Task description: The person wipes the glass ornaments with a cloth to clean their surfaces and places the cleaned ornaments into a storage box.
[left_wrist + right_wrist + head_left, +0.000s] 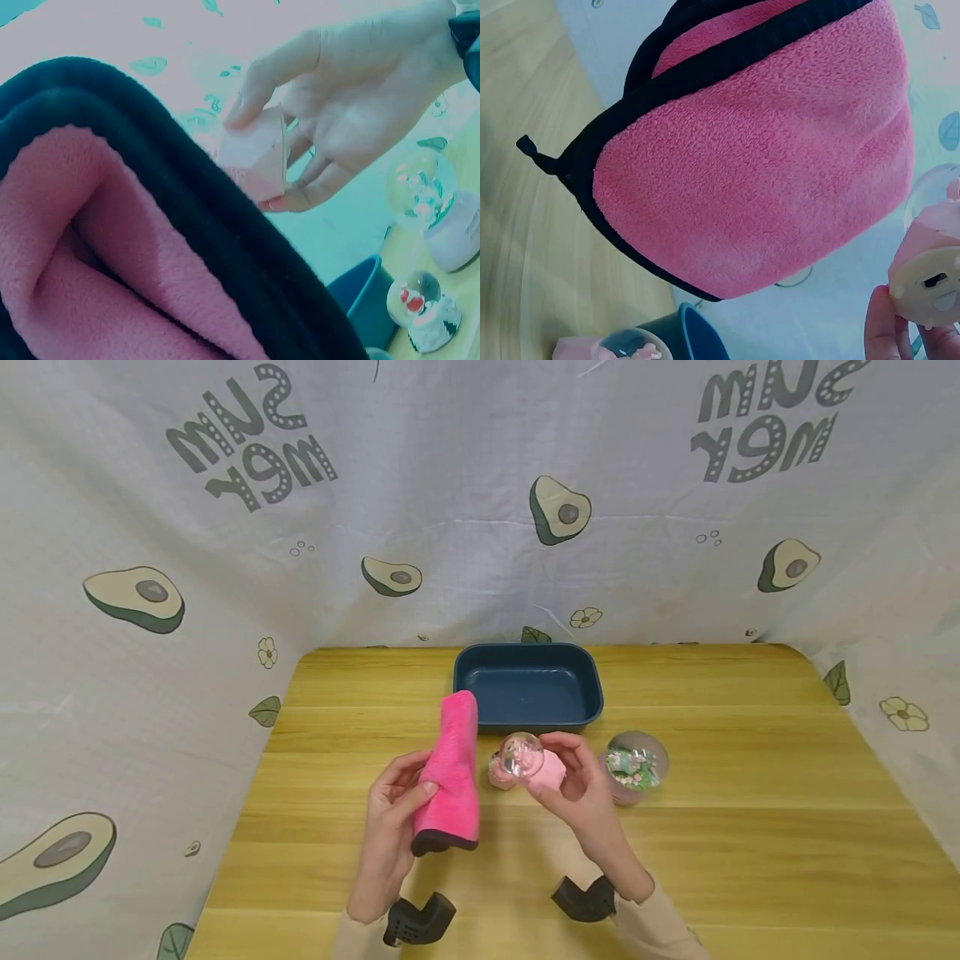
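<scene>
My left hand [397,806] grips a bright pink plush cloth [453,777] with black edging, thumb on its near face. In the left wrist view the cloth [142,217] is folded over and fills the lower left. My right hand [583,785] holds a small snow globe [534,762] with a pink faceted base by that base, its clear dome pointing toward the cloth. The right wrist view shows the underside of this base [934,289], cream-coloured with a dark slot. Globe and cloth are held apart, side by side.
A dark blue rectangular bin [528,727] stands at the back of the wooden table. Another small snow globe [500,772] sits partly hidden behind the held one. A larger snow globe [632,768] with flowers and greenery stands right of my right hand. An avocado-print curtain [465,527] hangs behind.
</scene>
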{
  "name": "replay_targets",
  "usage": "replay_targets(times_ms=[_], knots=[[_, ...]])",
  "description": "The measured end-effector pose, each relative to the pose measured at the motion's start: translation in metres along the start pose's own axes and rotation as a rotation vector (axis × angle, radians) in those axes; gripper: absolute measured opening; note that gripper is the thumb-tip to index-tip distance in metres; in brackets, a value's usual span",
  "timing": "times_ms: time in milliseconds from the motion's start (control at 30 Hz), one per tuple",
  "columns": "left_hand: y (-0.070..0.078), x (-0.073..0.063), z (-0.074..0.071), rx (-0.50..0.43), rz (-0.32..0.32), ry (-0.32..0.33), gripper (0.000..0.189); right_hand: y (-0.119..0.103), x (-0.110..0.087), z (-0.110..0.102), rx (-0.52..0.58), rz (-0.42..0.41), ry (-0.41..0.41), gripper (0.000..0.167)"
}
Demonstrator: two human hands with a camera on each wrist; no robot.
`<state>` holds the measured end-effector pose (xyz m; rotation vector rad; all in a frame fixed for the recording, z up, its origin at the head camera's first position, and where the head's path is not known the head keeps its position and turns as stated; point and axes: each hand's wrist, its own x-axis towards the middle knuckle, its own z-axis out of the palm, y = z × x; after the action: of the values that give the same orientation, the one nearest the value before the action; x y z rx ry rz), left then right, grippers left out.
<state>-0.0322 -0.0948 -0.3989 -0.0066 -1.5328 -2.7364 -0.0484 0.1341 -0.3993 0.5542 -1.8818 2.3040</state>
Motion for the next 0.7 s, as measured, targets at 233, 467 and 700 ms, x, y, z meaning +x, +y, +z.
replay_targets(times_ms=[233,467,700], knots=[[0.0,0.001,0.01,-0.048,0.015,-0.047,0.039,-0.002,0.0,-0.003,-0.012,-0.009,0.034,0.046],[0.002,0.003,0.021,-0.049,0.035,-0.106,0.038,-0.004,0.001,-0.006,-0.049,-0.005,0.011,0.046],[0.001,0.004,0.029,-0.035,0.032,-0.145,0.038,-0.005,0.001,-0.006,-0.064,-0.036,-0.003,0.047]])
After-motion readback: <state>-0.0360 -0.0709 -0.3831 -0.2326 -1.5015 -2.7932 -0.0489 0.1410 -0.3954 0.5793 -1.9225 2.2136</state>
